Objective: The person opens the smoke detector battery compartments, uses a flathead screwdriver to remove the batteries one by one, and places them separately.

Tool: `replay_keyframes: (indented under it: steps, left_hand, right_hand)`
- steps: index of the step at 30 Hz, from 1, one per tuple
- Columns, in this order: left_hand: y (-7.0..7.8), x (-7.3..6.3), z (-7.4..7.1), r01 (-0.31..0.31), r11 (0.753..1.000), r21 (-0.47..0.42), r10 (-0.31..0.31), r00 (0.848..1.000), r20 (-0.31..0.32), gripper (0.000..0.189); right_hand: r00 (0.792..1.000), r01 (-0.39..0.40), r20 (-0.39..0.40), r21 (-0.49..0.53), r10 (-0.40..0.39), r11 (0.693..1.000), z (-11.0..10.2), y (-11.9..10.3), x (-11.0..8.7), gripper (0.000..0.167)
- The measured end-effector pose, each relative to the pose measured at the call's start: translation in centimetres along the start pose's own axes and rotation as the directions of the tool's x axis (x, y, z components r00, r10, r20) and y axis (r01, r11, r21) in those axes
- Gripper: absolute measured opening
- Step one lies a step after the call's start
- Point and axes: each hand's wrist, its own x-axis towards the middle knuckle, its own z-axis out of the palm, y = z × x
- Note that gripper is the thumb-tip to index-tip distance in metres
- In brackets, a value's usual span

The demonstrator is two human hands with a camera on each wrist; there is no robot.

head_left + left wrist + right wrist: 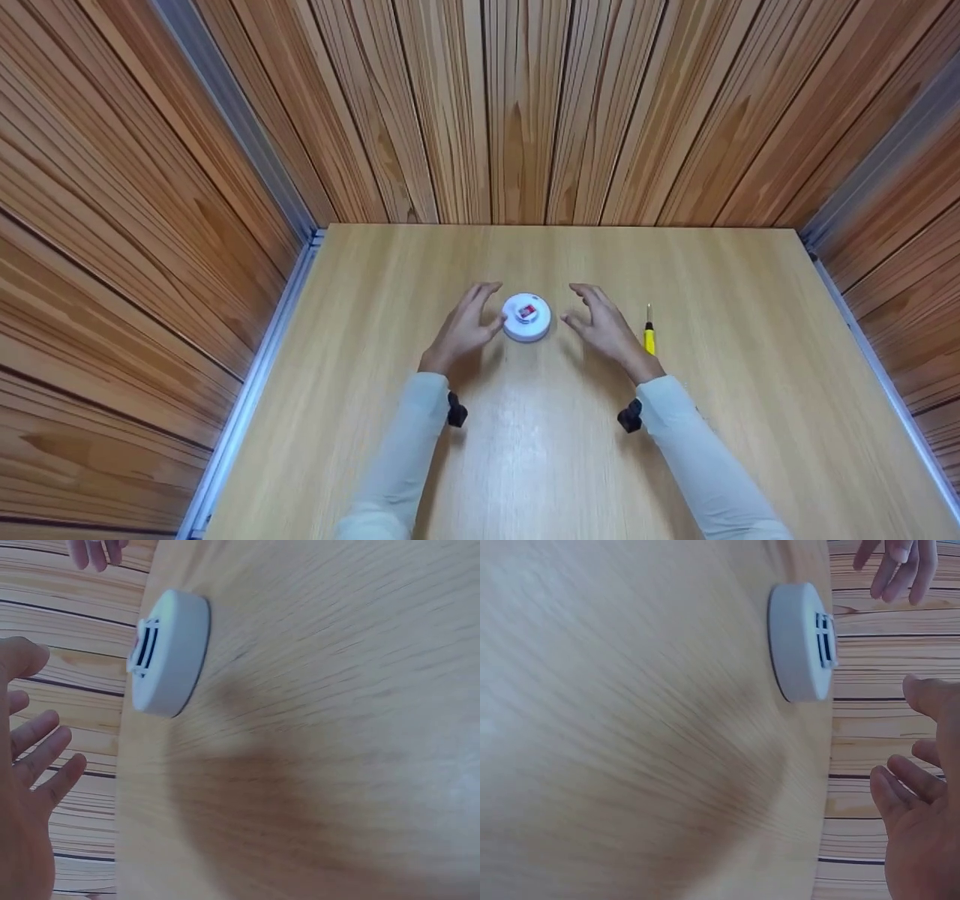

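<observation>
A round white smoke detector (526, 328) lies flat on the table, a red and white label on its raised, slotted centre. To its left, my left hand (466, 328) hovers with parted, relaxed fingers, the thumb tip close to the rim in the head view. On the other side my right hand (607, 328) is held in a similar pose, a small gap away from the detector. Both wrist views show the detector's (176, 656) side wall and vents, with nothing in either palm. A screwdriver (649, 341) with a yellow and black handle lies right of my right hand.
The wooden table (517, 465) is bordered by wood-plank walls (517, 112) at the back and both sides. Metal rails (255, 390) run along the table's left and right edges. Each wrist wears a small black camera (456, 411) beside a pale sleeve.
</observation>
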Motion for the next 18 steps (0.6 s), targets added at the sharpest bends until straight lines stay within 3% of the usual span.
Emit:
replay_keyframes:
  steps: [9,18]
  left_hand:
    - [-0.6,-0.1,1.5,0.092,0.995,-0.044,-0.09,0.995,0.048,0.071]
    - [-0.8,0.2,2.9,0.149,0.984,-0.096,-0.141,0.986,0.089,0.076]
  right_hand:
    - [1.0,0.0,0.015,0.016,-0.001,1.0,1.9,0.5,0.5,0.063]
    - [1.0,0.012,0.019,0.052,-0.013,0.999,3.4,1.2,0.7,0.061]
